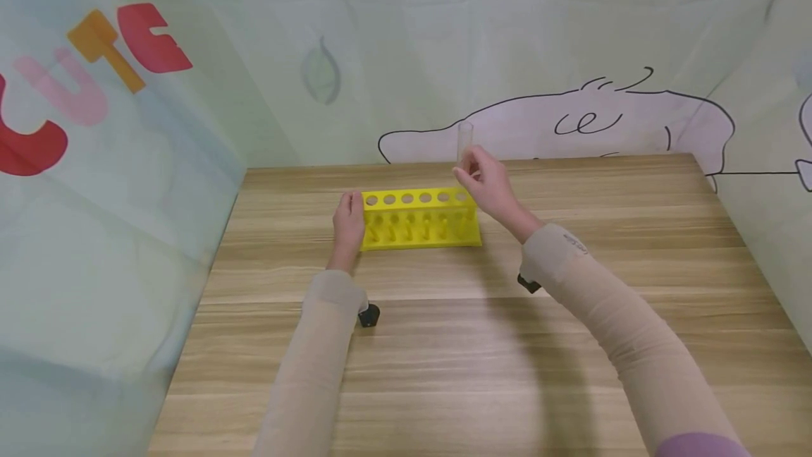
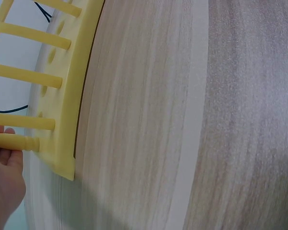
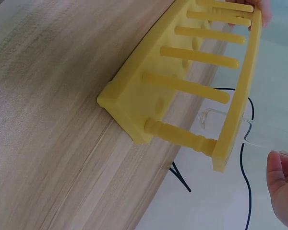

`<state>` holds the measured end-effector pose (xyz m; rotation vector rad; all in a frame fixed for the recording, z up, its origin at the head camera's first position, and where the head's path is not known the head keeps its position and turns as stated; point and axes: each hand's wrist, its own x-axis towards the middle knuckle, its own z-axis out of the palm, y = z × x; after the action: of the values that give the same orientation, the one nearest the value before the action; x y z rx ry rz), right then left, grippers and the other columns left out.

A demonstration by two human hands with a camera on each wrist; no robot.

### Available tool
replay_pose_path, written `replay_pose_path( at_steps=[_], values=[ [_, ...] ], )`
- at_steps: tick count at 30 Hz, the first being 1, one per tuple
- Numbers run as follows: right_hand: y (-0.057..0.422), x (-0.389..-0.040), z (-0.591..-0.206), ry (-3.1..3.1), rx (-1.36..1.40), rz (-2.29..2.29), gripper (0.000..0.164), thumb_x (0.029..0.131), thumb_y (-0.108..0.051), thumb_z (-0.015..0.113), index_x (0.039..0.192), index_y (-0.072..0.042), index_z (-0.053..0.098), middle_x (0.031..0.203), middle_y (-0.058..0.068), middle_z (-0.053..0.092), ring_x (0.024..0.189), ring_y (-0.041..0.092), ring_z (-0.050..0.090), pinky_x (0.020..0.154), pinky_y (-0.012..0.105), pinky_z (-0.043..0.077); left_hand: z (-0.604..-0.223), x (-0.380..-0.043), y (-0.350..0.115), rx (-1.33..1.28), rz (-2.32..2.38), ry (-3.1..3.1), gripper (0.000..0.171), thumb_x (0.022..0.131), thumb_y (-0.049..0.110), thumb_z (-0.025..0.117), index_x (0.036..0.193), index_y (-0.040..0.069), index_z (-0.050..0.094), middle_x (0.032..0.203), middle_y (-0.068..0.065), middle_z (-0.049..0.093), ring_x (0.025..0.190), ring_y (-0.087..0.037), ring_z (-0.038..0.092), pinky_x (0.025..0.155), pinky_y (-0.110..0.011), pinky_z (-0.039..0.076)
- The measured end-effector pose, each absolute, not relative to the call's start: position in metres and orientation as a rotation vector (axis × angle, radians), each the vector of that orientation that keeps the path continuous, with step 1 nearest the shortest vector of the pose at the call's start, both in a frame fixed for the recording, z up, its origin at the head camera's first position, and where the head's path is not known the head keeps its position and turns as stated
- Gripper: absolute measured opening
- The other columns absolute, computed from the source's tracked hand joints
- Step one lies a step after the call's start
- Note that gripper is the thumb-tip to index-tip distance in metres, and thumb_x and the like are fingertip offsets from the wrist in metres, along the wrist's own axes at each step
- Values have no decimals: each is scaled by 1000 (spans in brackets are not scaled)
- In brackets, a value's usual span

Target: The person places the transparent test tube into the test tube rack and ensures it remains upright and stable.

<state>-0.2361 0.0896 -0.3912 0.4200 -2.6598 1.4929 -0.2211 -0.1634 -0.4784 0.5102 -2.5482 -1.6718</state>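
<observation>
A yellow test tube rack (image 1: 421, 245) stands upright on the table, with a row of round holes in its top plate and upright pegs below. My left hand (image 1: 348, 223) grips the rack's left end; in the left wrist view its fingers (image 2: 5, 155) are around the end post. My right hand (image 1: 493, 185) pinches a clear test tube (image 1: 465, 135) above the right end. The right wrist view shows the tube's rounded lower end (image 3: 213, 120) through the top plate's end hole, between plate and base.
The wood-grain table (image 1: 431, 365) reaches out on all sides of the rack. Behind it hangs a pale printed cloth (image 1: 406, 55) with cartoon lines, and another side of cloth with coloured letters (image 1: 152, 37) rises at the left.
</observation>
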Motion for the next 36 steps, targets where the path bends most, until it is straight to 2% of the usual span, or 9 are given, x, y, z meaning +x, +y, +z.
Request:
replay_pose_path(
  at_steps=[23, 36],
  values=[
    [91, -235, -402, -2675, 415, 1493, 15, 87, -17, 55, 85, -8, 43, 85, 6, 50, 82, 18, 50, 74, 29, 48, -476, -219, -162, 514, -1672, -2543, 47, 94, 45, 26, 123, 12, 43, 118, -7, 49, 100, -19, 42, 92, -34, 39],
    [90, -234, -405, -2680, 418, 1485, 15, 86, -16, 56, 84, -8, 44, 84, 6, 50, 81, 18, 50, 73, 29, 49, -475, -219, -161, 520, -1692, -2513, 44, 94, 44, 26, 120, 12, 45, 112, -7, 50, 96, -17, 41, 87, -32, 39]
  ],
)
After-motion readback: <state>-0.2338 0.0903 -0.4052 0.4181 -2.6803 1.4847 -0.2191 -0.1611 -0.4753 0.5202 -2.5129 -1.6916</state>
